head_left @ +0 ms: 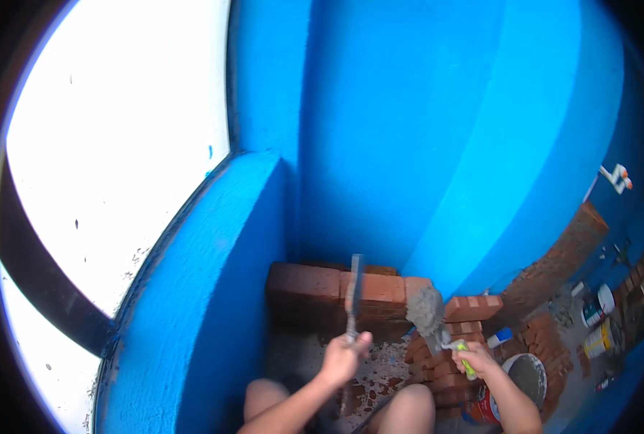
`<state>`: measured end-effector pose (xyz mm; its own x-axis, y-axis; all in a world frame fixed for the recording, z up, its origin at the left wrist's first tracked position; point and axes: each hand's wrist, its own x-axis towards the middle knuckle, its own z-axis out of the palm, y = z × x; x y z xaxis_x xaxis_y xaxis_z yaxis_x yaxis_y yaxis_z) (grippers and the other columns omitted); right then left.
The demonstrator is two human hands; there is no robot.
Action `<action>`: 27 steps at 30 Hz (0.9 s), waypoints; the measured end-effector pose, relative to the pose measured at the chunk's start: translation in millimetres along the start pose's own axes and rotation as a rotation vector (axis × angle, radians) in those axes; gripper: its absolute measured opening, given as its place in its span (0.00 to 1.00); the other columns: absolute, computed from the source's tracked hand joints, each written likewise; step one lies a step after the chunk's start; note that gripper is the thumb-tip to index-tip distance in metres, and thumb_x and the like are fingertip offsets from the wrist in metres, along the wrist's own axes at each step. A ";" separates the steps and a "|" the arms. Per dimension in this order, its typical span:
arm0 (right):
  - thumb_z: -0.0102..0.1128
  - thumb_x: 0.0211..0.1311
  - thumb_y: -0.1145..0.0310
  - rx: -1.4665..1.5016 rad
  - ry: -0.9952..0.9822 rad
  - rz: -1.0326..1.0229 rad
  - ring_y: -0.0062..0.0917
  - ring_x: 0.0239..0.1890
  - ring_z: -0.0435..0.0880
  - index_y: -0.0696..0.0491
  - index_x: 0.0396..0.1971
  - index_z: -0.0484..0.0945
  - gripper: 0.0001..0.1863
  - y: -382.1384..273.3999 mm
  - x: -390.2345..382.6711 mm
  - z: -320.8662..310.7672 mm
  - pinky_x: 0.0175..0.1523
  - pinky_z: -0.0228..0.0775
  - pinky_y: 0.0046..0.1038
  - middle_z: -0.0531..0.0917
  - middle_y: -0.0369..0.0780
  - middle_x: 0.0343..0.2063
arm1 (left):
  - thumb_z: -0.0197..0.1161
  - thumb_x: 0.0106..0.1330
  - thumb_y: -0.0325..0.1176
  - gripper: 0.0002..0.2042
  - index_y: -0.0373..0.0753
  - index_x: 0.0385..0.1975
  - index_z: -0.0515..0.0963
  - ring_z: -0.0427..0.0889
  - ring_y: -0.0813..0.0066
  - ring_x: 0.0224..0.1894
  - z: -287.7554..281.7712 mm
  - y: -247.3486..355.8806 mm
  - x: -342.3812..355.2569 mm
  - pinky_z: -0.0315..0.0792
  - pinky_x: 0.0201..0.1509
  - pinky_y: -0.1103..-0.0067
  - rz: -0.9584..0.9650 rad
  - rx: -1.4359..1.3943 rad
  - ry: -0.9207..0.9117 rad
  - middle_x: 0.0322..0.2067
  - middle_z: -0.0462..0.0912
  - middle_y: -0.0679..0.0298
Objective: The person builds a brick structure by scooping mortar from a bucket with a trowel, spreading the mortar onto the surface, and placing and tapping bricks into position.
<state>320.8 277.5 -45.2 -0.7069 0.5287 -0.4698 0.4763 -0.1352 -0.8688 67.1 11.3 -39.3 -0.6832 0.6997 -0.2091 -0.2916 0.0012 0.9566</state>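
My left hand (343, 359) is closed round the lower end of a long narrow tool with a flat metal blade (356, 289), held upright in front of a low brick wall (304, 281). Its exact kind is unclear. In my right hand (479, 357) is a trowel (463, 359) with a yellow-green handle. A heap of wet grey mortar (426, 309) covers the trowel's blade, close to the right end of the brick course. A reddish brick (474, 308) lies just beyond, on the right.
Blue walls (394, 130) rise behind and at the left. Loose bricks (437, 380) are stacked between my right knee and a bucket of grey mortar (485, 405). Paint buckets (598, 307) stand farther right. Rubble (380, 369) litters the floor between my knees.
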 end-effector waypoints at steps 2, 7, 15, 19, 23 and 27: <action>0.56 0.53 0.69 -0.194 -0.027 -0.086 0.19 0.17 0.73 0.56 0.23 0.75 0.06 -29.6 51.1 27.4 0.23 0.64 0.23 0.75 0.36 0.16 | 0.59 0.68 0.45 0.18 0.40 0.20 0.73 0.66 0.83 0.18 10.1 10.8 -8.3 0.61 0.22 0.81 -0.098 0.048 -0.093 0.15 0.71 0.72; 0.61 0.50 0.63 -1.013 0.219 -0.560 0.36 0.30 0.83 0.54 0.27 0.78 0.10 -108.4 154.1 133.8 0.35 0.72 0.37 0.82 0.43 0.23 | 0.57 0.69 0.45 0.18 0.34 0.25 0.73 0.65 0.78 0.19 20.9 4.1 -3.8 0.63 0.25 0.75 0.049 0.093 -0.081 0.14 0.69 0.66; 0.66 0.48 0.65 -1.427 0.310 -1.009 0.34 0.37 0.81 0.50 0.34 0.75 0.13 -136.3 203.6 240.9 0.40 0.72 0.37 0.79 0.39 0.31 | 0.59 0.69 0.42 0.16 0.36 0.24 0.72 0.64 0.84 0.22 9.2 28.6 -1.4 0.62 0.26 0.80 0.106 0.038 -0.073 0.17 0.70 0.71; 0.67 0.45 0.65 -1.403 0.413 -0.970 0.33 0.38 0.80 0.48 0.32 0.74 0.14 -107.7 191.3 189.9 0.40 0.69 0.38 0.77 0.38 0.30 | 0.60 0.68 0.42 0.17 0.36 0.23 0.71 0.64 0.84 0.21 2.4 31.1 -0.6 0.61 0.25 0.80 0.045 0.091 -0.092 0.17 0.69 0.71; 0.69 0.41 0.68 -1.243 0.611 -0.771 0.39 0.36 0.78 0.50 0.33 0.73 0.17 -74.1 96.9 101.9 0.39 0.67 0.40 0.76 0.40 0.29 | 0.61 0.67 0.43 0.17 0.38 0.21 0.72 0.64 0.85 0.21 4.0 27.9 0.3 0.61 0.26 0.82 0.075 0.031 -0.001 0.16 0.69 0.74; 0.62 0.43 0.70 -1.115 0.907 -0.486 0.46 0.37 0.77 0.53 0.32 0.74 0.13 -18.1 -43.6 -6.3 0.42 0.68 0.42 0.79 0.45 0.34 | 0.62 0.65 0.44 0.17 0.42 0.18 0.73 0.65 0.84 0.21 -6.2 20.4 12.3 0.59 0.25 0.83 0.057 -0.033 0.016 0.16 0.70 0.74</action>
<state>346.3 262.2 -7.9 -0.5535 0.7118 0.4324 0.7332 0.6628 -0.1524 48.6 15.5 -23.6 -0.7097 0.6865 -0.1582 -0.2741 -0.0622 0.9597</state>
